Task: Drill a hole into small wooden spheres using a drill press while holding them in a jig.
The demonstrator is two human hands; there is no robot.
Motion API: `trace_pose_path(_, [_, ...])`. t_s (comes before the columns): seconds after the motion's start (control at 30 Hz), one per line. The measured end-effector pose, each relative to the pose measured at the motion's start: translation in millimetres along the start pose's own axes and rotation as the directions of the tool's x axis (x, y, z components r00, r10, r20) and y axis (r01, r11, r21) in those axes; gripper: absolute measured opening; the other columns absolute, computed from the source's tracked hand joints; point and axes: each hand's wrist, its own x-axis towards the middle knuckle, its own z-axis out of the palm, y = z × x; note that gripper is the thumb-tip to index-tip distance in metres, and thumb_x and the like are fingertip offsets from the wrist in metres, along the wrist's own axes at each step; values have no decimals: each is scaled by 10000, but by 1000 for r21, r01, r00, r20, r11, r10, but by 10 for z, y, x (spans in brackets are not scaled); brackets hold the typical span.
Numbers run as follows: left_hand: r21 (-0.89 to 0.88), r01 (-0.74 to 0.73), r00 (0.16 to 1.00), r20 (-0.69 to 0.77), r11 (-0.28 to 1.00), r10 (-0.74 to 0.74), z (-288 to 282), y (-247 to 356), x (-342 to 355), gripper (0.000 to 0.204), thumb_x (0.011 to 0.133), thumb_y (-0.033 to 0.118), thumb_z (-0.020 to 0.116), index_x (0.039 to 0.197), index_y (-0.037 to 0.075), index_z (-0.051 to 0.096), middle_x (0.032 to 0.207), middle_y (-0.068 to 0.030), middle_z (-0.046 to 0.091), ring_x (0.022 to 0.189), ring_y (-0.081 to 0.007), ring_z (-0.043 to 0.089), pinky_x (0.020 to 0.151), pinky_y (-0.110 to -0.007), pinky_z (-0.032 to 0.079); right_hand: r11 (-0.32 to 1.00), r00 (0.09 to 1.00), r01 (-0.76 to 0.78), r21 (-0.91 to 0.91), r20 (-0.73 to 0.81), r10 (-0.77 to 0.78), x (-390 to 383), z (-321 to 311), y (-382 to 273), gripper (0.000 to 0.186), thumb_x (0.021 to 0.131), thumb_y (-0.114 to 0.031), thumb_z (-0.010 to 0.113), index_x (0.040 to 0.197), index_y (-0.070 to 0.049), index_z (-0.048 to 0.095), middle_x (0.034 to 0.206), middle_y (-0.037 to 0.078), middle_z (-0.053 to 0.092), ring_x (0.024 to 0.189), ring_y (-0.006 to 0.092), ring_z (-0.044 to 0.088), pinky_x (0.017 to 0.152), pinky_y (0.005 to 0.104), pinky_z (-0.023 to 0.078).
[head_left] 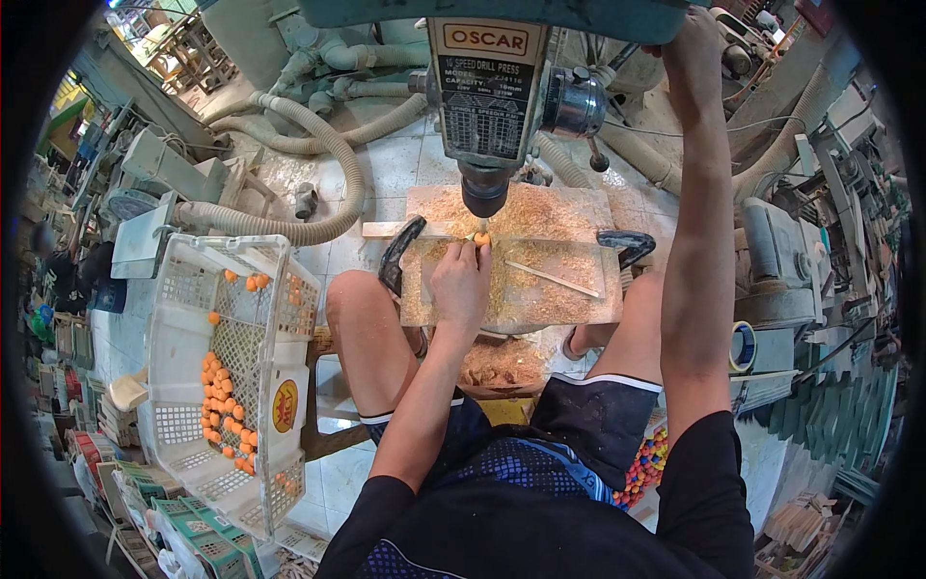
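A small orange bead [480,238] is pinched in the fingertips of the left hand [460,282], right under the chuck [483,191] of the drill press [489,92], on a sawdust-covered tabletop [569,289]. The right hand [691,46] is raised beside the press head, apparently closed on its feed lever, though the grip is partly cut off. More orange beads lie in a white basket [174,338] at the left.

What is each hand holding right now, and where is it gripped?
The left hand pinches a small orange bead by its sides under the drill press. The right hand reaches up; its grip is hidden.
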Motion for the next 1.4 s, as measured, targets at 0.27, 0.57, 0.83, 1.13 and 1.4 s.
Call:
trace_pose_path(0.27, [7,-25,1000,2,1000,25,15,-9,9,253,975,233,676,850,13,687,825,-135,649,742,-331,681,678,-437,539,1000,1000,29,3,5,-29,-8,-34,-48,349,1088,-307,481,881,-45,581,617,19,520,500,120,523,477,285,403])
trace_pose_path(0.57, [-62,15,999,41,998,-13,-84,-71,4,233,955,221,699,853,12,685,820,-131,661,749,-340,680,690,-445,539,999,1000,-3,-44,-1,3,-32,-29,-157,338,1086,-306,476,920,-33,586,648,33,540,516,132,550,475,293,428])
trace_pose_path(0.83, [-287,-2,999,38,958,13,-234,-319,113,302,858,124,783,1132,33,696,945,-107,679,768,-280,693,714,-378,554,998,999,24,-53,33,-22,5,-76,-85,270,1069,-260,513,975,-29,617,687,16,567,557,101,553,491,275,440])
trace_pose_path(1.13, [-212,-26,989,136,977,56,-145,-280,207,553,831,78,792,1357,56,620,969,-94,657,810,-248,682,735,-375,550,991,991,129,-36,23,-129,15,-58,-41,222,1056,-212,534,1014,-27,648,727,9,597,584,86,564,502,269,445])
trace_pose_path(1.4, [-223,166,967,230,961,-113,-123,-267,269,732,807,86,807,1475,24,514,915,-135,656,814,-305,674,726,-430,543,999,1000,21,-30,5,-20,-34,-37,-110,280,1058,-279,525,1005,-32,648,730,14,602,591,88,567,507,270,447])
